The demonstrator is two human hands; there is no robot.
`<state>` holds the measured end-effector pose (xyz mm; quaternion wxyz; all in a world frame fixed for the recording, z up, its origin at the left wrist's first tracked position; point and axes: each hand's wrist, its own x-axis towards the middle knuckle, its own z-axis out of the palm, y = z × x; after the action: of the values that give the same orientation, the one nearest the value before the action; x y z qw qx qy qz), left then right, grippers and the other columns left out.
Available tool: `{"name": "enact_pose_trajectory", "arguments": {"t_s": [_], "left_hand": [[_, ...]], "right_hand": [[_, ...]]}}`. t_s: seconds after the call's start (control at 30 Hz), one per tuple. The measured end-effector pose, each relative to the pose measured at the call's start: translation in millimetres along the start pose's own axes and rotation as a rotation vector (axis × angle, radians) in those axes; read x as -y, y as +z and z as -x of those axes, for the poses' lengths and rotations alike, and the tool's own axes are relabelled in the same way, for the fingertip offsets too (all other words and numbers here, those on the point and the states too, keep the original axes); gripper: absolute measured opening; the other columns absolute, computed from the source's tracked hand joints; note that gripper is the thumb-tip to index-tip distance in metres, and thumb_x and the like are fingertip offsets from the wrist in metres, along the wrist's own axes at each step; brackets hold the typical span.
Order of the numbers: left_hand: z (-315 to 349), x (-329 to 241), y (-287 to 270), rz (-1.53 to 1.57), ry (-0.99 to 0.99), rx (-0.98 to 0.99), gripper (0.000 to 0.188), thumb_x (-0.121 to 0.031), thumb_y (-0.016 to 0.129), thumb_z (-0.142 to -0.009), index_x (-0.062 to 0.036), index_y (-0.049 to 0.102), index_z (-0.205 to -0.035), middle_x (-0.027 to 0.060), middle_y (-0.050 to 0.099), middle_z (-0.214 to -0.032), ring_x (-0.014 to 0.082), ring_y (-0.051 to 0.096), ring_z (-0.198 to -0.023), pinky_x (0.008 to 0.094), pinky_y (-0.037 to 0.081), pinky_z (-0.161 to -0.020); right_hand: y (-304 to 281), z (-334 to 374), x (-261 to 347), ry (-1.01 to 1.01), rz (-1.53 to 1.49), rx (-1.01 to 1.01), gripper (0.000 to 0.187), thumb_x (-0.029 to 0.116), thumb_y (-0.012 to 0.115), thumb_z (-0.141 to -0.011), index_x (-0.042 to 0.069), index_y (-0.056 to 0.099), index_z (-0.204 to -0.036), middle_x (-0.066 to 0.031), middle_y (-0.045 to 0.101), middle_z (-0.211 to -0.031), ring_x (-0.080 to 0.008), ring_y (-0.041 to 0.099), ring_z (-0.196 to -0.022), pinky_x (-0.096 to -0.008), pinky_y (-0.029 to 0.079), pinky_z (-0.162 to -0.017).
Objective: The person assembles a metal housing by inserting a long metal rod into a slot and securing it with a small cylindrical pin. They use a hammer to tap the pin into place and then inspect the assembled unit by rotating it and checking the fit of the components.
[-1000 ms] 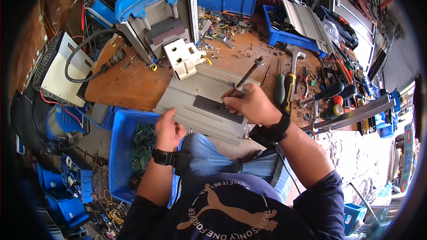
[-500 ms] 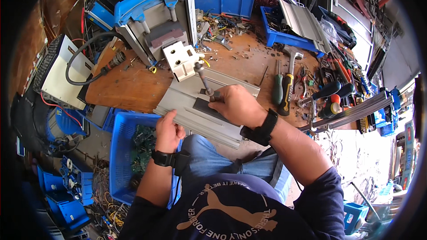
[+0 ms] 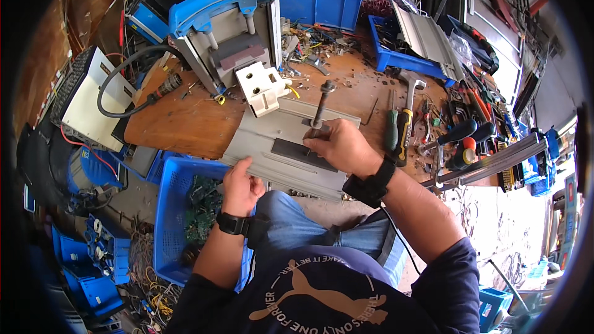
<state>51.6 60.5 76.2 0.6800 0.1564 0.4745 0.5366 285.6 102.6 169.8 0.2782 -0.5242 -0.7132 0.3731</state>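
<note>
A dark metal rod (image 3: 321,106) with a wider, rounded top is held by the right hand (image 3: 343,146), its lower part pinched between the thumb and the bent fingers. The rod is held nearly upright, its top leaned slightly to the right, above a grey metal panel (image 3: 253,138). On the panel a long dark strip (image 3: 292,149) is laid, partly covered by the right hand; whether the strip is touched by the rod cannot be told, as the lower end is hidden.

The left hand (image 3: 240,187) is placed at the near left edge of the panel, with its fingers partly curled; whether the edge is pinched cannot be told.

At the panel's far left corner, a white block (image 3: 265,89) with round holes is seen. Behind it, a blue-topped metal frame (image 3: 224,1) is stood on the brown wooden worktop (image 3: 179,122). To the right of the panel, a green-handled screwdriver (image 3: 391,130) and a hammer (image 3: 405,120) with a black and yellow handle are laid side by side. Below the worktop, beside the left forearm, green circuit boards (image 3: 200,213) are held in a blue crate (image 3: 166,229).
</note>
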Motion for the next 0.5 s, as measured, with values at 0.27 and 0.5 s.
{"name": "enact_pose_trajectory", "arguments": {"t_s": [0.27, 0.5], "left_hand": [[38, 0, 7, 0.094, -0.068, 0.064, 0.022, -0.026, 0.055, -0.090, -0.0082, 0.054, -0.077, 0.0084, 0.052, -0.054, 0.0221, 0.045, -0.040, 0.0346, 0.034, -0.043], [80, 0, 22, 0.051, -0.175, 0.096, 0.023, -0.029, 0.055, -0.090, -0.0075, 0.059, -0.084, 0.0094, 0.060, -0.065, 0.0249, 0.055, -0.052, 0.0375, 0.043, -0.051]], "right_hand": [[-23, 18, 17, -0.026, 0.036, 0.070, 0.022, 0.018, 0.069, -0.082, -0.002, 0.070, -0.091, -0.0228, 0.067, -0.077, -0.0352, 0.067, -0.071, -0.0397, 0.052, -0.066], [-29, 27, -2, -0.080, 0.144, 0.059, 0.029, 0.023, 0.069, -0.082, -0.004, 0.069, -0.093, -0.0226, 0.067, -0.078, -0.0375, 0.067, -0.073, -0.0420, 0.052, -0.070]]}}
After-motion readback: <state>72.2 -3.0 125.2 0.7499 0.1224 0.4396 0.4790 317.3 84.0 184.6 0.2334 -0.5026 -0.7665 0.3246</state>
